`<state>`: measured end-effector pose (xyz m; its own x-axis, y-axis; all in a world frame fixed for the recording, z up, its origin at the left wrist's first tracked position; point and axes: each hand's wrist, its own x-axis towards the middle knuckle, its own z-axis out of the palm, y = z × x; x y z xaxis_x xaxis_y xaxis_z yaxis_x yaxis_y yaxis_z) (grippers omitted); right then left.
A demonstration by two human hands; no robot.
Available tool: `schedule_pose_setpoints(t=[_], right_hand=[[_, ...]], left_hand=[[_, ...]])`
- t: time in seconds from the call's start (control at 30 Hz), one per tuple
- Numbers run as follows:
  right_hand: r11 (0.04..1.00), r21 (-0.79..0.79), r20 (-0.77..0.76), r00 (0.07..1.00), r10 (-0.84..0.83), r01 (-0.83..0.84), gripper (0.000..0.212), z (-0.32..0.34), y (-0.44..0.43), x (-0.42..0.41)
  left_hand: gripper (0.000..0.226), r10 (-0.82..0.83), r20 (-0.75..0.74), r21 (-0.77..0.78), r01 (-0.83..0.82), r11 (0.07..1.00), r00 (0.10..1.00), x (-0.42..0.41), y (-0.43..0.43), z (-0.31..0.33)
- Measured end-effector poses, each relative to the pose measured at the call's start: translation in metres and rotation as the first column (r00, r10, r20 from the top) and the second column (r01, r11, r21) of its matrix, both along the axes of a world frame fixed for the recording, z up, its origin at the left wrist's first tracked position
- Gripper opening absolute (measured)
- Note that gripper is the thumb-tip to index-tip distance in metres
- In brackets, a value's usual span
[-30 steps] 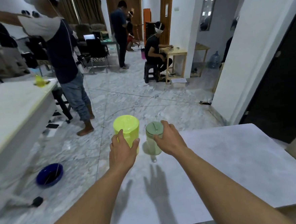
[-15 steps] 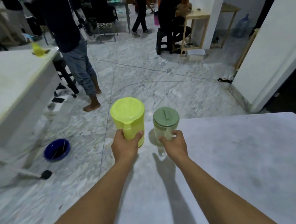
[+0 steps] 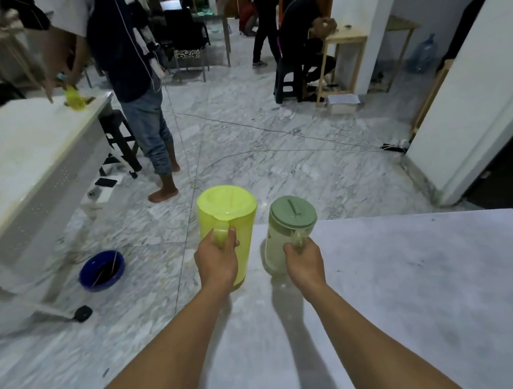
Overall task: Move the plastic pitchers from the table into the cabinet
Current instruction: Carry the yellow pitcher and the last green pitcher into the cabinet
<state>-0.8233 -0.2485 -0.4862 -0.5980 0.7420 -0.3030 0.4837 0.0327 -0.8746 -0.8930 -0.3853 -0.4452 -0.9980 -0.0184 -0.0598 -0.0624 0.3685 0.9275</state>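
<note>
A bright yellow plastic pitcher [image 3: 229, 214] with a yellow lid stands at the far left corner of the grey table [image 3: 407, 290]. My left hand [image 3: 216, 262] is wrapped around its handle. Just to its right is a clear pitcher with a green lid [image 3: 290, 222], and my right hand [image 3: 304, 262] grips that one's handle. Both pitchers are upright, and I cannot tell whether they rest on the tabletop or hang just above it. No cabinet is in view.
A person in jeans [image 3: 150, 119] stands on the marble floor beyond the table, beside a white table [image 3: 18, 150]. A blue basin [image 3: 101, 270] lies on the floor at left. Cables [image 3: 276, 147] cross the floor. A white wall [image 3: 467, 103] and dark doorway are at right.
My hands shifted from the pitchers' sides to their handles and closed on them. The pitchers sit larger and nearer in view, and my head has tilted down.
</note>
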Motion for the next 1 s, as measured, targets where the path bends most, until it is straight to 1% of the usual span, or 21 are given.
schedule_pose_setpoints(t=[0.1, 0.2, 0.27, 0.37, 0.5, 0.63, 0.73, 0.8, 0.87, 1.0], right_hand=[[0.999, 0.038, -0.036, 0.999, 0.001, 0.001, 0.019, 0.023, 0.002, 0.005], [0.997, 0.064, -0.064, 0.997, -0.034, 0.038, 0.017, 0.055, 0.004, 0.012], [0.993, 0.085, -0.084, 0.994, -0.075, 0.082, 0.017, 0.078, 0.003, 0.020], [0.980, 0.098, -0.149, 0.976, -0.159, 0.175, 0.018, 0.111, -0.002, 0.038], [0.953, 0.145, -0.214, 0.949, -0.231, 0.264, 0.013, 0.159, -0.012, 0.067], [0.897, 0.232, -0.272, 0.911, -0.311, 0.376, 0.011, 0.215, -0.026, 0.112], [0.854, 0.269, -0.304, 0.881, -0.363, 0.445, 0.014, 0.252, -0.035, 0.154], [0.808, 0.298, -0.330, 0.849, -0.412, 0.508, 0.017, 0.275, -0.041, 0.188], [0.758, 0.309, -0.353, 0.809, -0.470, 0.575, 0.014, 0.293, -0.047, 0.223], [0.672, 0.307, -0.375, 0.735, -0.565, 0.674, 0.015, 0.319, -0.060, 0.286]], left_hand=[[0.039, -0.011, -0.031, 0.012, 0.011, 1.000, 0.999, -0.002, -0.002, 0.020], [0.038, -0.042, -0.070, 0.046, 0.046, 0.998, 0.997, -0.004, -0.005, 0.046], [0.039, -0.081, -0.116, 0.078, 0.090, 0.993, 0.990, -0.003, -0.006, 0.064], [0.043, -0.159, -0.180, 0.083, 0.176, 0.981, 0.971, 0.001, -0.009, 0.093], [0.039, -0.232, -0.255, 0.074, 0.259, 0.963, 0.939, 0.011, -0.008, 0.135], [0.041, -0.339, -0.306, 0.028, 0.365, 0.931, 0.889, 0.039, -0.006, 0.183], [0.042, -0.393, -0.350, 0.051, 0.436, 0.898, 0.850, 0.061, -0.001, 0.211], [0.037, -0.444, -0.371, 0.072, 0.501, 0.862, 0.816, 0.084, 0.005, 0.229], [0.034, -0.501, -0.393, 0.078, 0.570, 0.818, 0.771, 0.110, 0.010, 0.244], [0.037, -0.584, -0.422, 0.097, 0.675, 0.732, 0.694, 0.158, 0.025, 0.267]])
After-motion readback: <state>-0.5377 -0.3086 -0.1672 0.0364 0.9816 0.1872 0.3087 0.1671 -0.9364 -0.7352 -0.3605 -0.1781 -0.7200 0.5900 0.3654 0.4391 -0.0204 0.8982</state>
